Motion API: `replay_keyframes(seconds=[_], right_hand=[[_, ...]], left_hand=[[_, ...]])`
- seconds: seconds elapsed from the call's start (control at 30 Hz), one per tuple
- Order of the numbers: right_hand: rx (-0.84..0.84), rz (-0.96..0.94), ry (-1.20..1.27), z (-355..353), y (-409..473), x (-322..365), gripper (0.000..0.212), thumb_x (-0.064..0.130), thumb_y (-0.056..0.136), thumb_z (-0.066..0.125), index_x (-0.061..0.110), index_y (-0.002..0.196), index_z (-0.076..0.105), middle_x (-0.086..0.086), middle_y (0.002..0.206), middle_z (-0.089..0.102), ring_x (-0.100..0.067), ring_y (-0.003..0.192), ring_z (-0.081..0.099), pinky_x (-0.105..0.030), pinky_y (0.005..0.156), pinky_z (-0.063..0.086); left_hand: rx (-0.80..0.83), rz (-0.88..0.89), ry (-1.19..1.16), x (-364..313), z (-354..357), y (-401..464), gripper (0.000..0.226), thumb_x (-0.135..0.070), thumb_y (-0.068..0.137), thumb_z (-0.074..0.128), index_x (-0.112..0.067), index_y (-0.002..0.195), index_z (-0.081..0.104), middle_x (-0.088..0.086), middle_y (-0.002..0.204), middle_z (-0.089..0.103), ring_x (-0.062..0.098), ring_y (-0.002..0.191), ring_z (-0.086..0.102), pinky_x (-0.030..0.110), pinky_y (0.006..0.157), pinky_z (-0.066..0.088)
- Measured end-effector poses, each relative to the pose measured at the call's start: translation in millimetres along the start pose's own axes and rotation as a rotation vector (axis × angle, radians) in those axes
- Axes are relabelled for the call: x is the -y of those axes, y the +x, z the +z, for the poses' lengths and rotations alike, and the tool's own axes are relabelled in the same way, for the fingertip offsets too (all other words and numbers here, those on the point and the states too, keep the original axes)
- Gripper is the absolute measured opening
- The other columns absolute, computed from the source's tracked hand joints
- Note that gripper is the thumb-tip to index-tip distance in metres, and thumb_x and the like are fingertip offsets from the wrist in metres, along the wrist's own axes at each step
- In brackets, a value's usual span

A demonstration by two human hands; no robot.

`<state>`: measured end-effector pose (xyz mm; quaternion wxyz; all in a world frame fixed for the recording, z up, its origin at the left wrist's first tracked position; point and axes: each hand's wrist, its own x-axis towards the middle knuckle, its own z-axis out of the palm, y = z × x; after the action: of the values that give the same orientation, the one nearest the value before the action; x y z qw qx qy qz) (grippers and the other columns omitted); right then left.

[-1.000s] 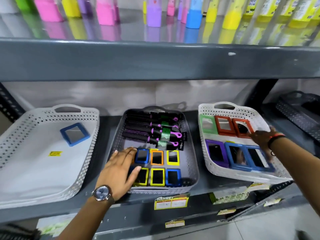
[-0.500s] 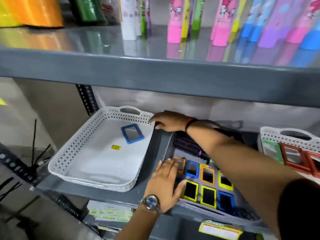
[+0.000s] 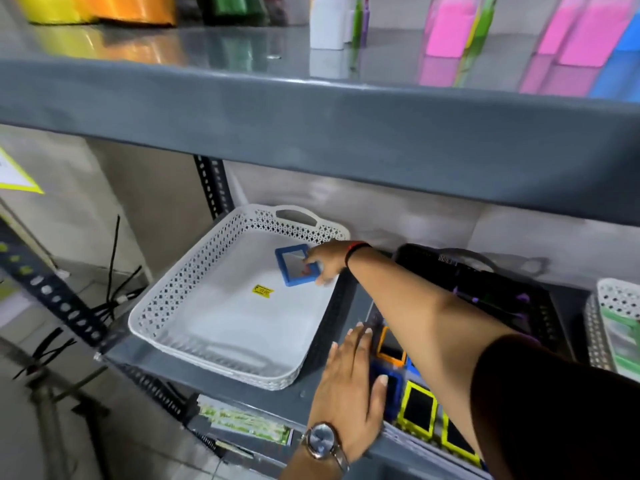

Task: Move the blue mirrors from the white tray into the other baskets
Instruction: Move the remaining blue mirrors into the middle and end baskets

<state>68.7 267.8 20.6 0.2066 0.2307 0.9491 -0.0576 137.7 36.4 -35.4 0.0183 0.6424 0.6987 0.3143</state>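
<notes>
One blue-framed mirror (image 3: 290,264) lies in the far right part of the white perforated tray (image 3: 166,299) on the lower shelf. My right hand (image 3: 329,258) reaches across from the right, with its fingers on the mirror's right edge and the thumb at its lower corner. My left hand (image 3: 349,386), wearing a watch, lies flat with fingers apart on the left edge of the dark grey basket (image 3: 540,306). It partly covers a blue mirror (image 3: 394,386) there. Orange and yellow framed mirrors lie beside it.
A yellow price sticker (image 3: 262,291) sits on the tray floor. Another white basket (image 3: 616,299) with a green mirror shows at the far right. The grey upper shelf (image 3: 311,126) hangs low overhead, carrying coloured bottles. A slotted metal post (image 3: 211,185) stands behind the tray.
My right hand has moved from the tray's far rim down onto the blue mirror. The view has swung further left. My left hand stays on the grey basket.
</notes>
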Motion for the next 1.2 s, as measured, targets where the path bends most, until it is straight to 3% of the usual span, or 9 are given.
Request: replay_keyframes(seconds=[0.27, 0.4, 0.5, 0.67, 0.77, 0.83, 0.93, 1.07, 1.2], right_hand=[[-0.074, 0.009, 0.12, 3, 1, -1, 0.047, 0.022, 0.068, 0.08, 0.007, 0.109, 0.063, -0.011, 0.127, 0.046, -0.03, 0.115, 0.051, -0.037, 0.097, 0.045], [0.014, 0.011, 0.031, 1, 0, 3, 0.101, 0.025, 0.072, 0.078, 0.018, 0.148, 0.012, -0.007, 0.159, 0.008, -0.026, 0.144, 0.019, -0.039, 0.116, 0.022], [0.074, 0.037, 0.056, 0, 1, 2, 0.105, 0.024, 0.076, 0.075, 0.024, 0.148, -0.001, -0.006, 0.158, 0.017, -0.029, 0.139, 0.029, -0.041, 0.114, 0.03], [0.047, 0.098, -0.021, 2, 5, 5, 0.099, 0.036, 0.074, 0.074, 0.025, 0.148, 0.009, -0.007, 0.154, 0.023, -0.03, 0.138, 0.026, -0.045, 0.112, 0.032], [0.037, 0.093, 0.028, 1, 3, 6, 0.063, 0.037, 0.067, 0.079, 0.023, 0.123, 0.053, -0.006, 0.139, 0.039, -0.03, 0.13, 0.038, -0.039, 0.099, 0.041], [0.047, 0.078, 0.086, 2, 6, 5, 0.046, 0.034, 0.063, 0.082, 0.02, 0.104, 0.065, -0.004, 0.138, 0.041, -0.029, 0.128, 0.042, -0.041, 0.1, 0.044], [0.109, 0.058, 0.187, 3, 12, 5, 0.035, 0.028, 0.056, 0.087, 0.019, 0.084, 0.067, 0.005, 0.094, 0.066, -0.024, 0.103, 0.063, -0.044, 0.096, 0.051], [0.122, 0.066, 0.253, 0, 7, 6, 0.044, 0.025, 0.057, 0.087, 0.022, 0.086, 0.055, 0.011, 0.074, 0.065, -0.02, 0.088, 0.064, -0.043, 0.096, 0.051], [-0.057, 0.061, 0.185, -9, -5, 6, 0.08, 0.028, 0.052, 0.088, 0.014, 0.119, 0.046, -0.003, 0.104, 0.069, -0.025, 0.104, 0.061, -0.04, 0.098, 0.044]], left_hand=[[0.002, 0.005, -0.004, 2, 2, 0, 0.058, -0.034, 0.082, 0.04, -0.011, 0.135, 0.033, 0.007, 0.138, 0.049, 0.011, 0.128, 0.03, 0.026, 0.109, 0.008], [0.026, -0.004, 0.015, 1, 0, 0, 0.058, -0.036, 0.082, 0.04, -0.013, 0.135, 0.034, 0.005, 0.137, 0.05, 0.011, 0.127, 0.037, 0.026, 0.11, 0.006], [0.035, -0.021, 0.046, 1, -2, -1, 0.059, -0.037, 0.081, 0.041, -0.013, 0.134, 0.035, 0.003, 0.136, 0.052, 0.012, 0.124, 0.044, 0.025, 0.11, 0.01], [0.031, -0.033, 0.136, -2, -4, 1, 0.058, -0.04, 0.078, 0.039, -0.014, 0.13, 0.041, 0.0, 0.131, 0.057, 0.01, 0.119, 0.053, 0.028, 0.102, 0.032], [0.011, -0.024, 0.158, -3, -5, 1, 0.057, -0.039, 0.078, 0.039, -0.013, 0.128, 0.043, 0.002, 0.128, 0.059, 0.012, 0.117, 0.056, 0.035, 0.099, 0.034], [-0.001, -0.019, 0.179, -3, -5, 2, 0.056, -0.037, 0.077, 0.039, -0.012, 0.126, 0.045, 0.003, 0.127, 0.06, 0.014, 0.116, 0.056, 0.039, 0.097, 0.034], [0.008, -0.015, 0.193, -3, -6, 2, 0.054, -0.037, 0.077, 0.039, -0.012, 0.124, 0.047, 0.004, 0.124, 0.062, 0.015, 0.114, 0.058, 0.039, 0.096, 0.035], [0.027, -0.021, 0.159, -5, -8, 2, 0.054, -0.036, 0.078, 0.038, -0.011, 0.125, 0.045, 0.006, 0.125, 0.061, 0.017, 0.115, 0.057, 0.041, 0.096, 0.036], [0.055, -0.035, 0.133, -7, -10, 3, 0.054, -0.037, 0.08, 0.038, -0.012, 0.128, 0.043, 0.005, 0.128, 0.059, 0.016, 0.117, 0.056, 0.03, 0.104, 0.029]])
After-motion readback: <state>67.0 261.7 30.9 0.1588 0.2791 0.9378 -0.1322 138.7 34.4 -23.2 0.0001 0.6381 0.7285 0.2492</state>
